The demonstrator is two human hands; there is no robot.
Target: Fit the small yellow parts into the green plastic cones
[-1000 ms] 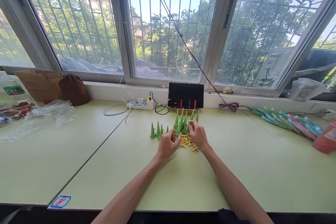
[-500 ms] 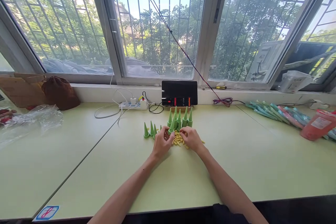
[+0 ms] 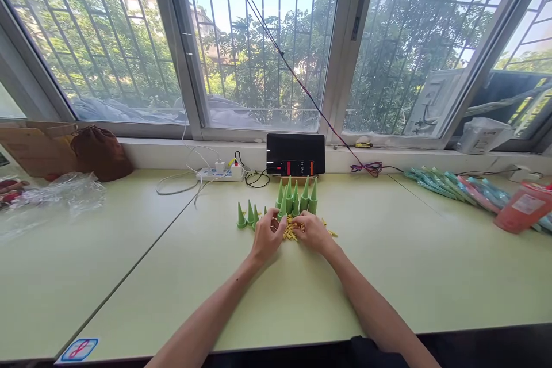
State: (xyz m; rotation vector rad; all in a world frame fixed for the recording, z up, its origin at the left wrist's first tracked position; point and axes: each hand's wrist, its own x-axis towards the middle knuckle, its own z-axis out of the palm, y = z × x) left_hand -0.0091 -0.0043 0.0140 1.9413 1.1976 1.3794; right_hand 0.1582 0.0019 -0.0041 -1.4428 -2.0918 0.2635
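My left hand (image 3: 268,234) is closed round the base of a green cone (image 3: 283,205), which points upward. Its thumb and fingers wrap the lower part. Beside it, my right hand (image 3: 311,231) has its fingertips bent together over a pile of small yellow pieces (image 3: 290,234); whether a piece is pinched there is hidden. Behind both hands several more green cones (image 3: 305,198) stand upright on green bases. To the left of my left hand there is a looser group of green cones (image 3: 241,217), partly covered by that hand.
A black screen (image 3: 295,149) leans at the sill behind the cones, with a phone in front. A power strip (image 3: 221,173) with cables lies to its left. Clear plastic (image 3: 73,195) and a brown bag (image 3: 101,152) are far left; a red container (image 3: 523,207) stands right.
My right hand has lowered slightly over the yellow pieces, its fingers turned down toward them. My left hand keeps the green cone in nearly the same place.
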